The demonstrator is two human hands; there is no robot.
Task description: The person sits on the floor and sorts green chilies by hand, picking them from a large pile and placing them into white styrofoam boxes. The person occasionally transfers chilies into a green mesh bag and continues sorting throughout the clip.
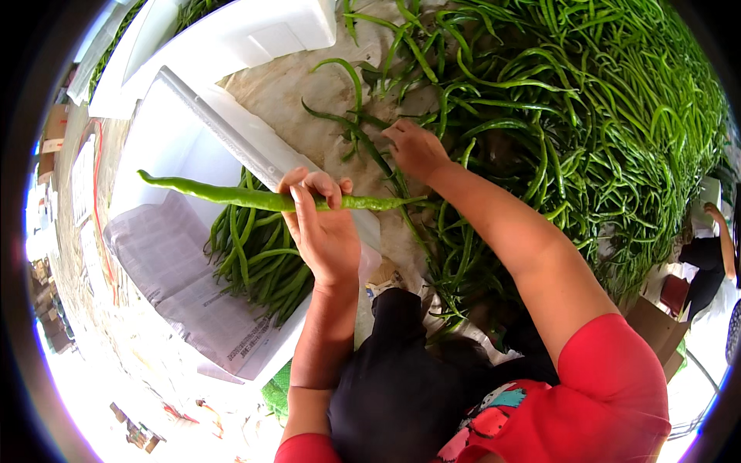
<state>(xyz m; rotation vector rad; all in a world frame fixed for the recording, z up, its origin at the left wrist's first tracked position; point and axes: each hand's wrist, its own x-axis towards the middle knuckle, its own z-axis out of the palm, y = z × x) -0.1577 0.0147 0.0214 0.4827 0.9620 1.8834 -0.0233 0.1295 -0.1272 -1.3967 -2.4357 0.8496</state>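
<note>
My left hand (324,226) is raised over the near rim of a white foam box (223,130), its fingers closed around a long green chili pepper (243,198). Inside the box, a bundle of green peppers (272,254) lies beside a sheet of newspaper (173,278) that drapes over the wall. My right hand (414,150) reaches to the edge of a large heap of long green peppers (579,133), close to a dark green pepper (370,147). Its fingertips are bent, and whether they grip a pepper cannot be told.
More white foam boxes (231,43) stand at the upper left, with peppers in some. A pale sheet (278,87) covers the ground between boxes and heap. At the right edge are a cardboard box (654,330) and another person (703,272). Green netting (278,390) lies below the box.
</note>
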